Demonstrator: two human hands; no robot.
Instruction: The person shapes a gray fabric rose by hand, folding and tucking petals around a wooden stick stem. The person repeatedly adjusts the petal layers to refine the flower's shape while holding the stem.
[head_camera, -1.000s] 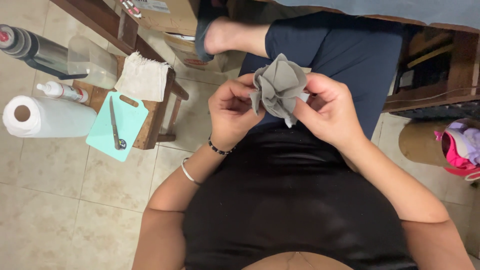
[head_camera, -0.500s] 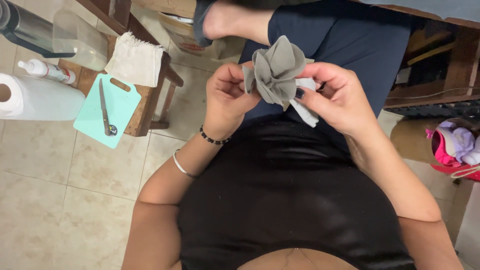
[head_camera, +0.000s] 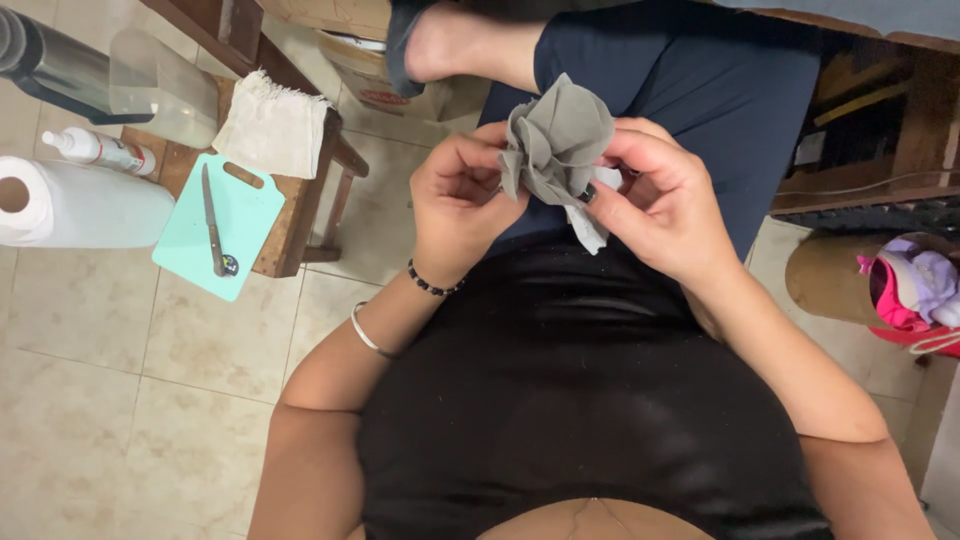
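A grey cloth (head_camera: 556, 145), gathered into flower-like folds, is held up in front of my chest. My left hand (head_camera: 458, 205) pinches its left side with fingertips curled in; the wrist wears a dark bead bracelet and a thin bangle further down. My right hand (head_camera: 655, 200) grips the cloth's right and lower part, where a paler strip hangs down between the fingers. Below the hands lie my black top and dark blue trousers, one knee crossed over.
At left a small wooden stool (head_camera: 300, 215) carries a mint cutting board (head_camera: 215, 235) with a knife (head_camera: 213, 222), a folded white cloth (head_camera: 272, 130) and a clear container (head_camera: 165, 95). A paper towel roll (head_camera: 70, 200), spray bottle (head_camera: 100, 150), and a basket with pink items (head_camera: 900, 290) stand around.
Both hands have lifted the grey cloth slightly and bunched it tighter into folds. The view shifted down a little, so the stool sits higher in frame.
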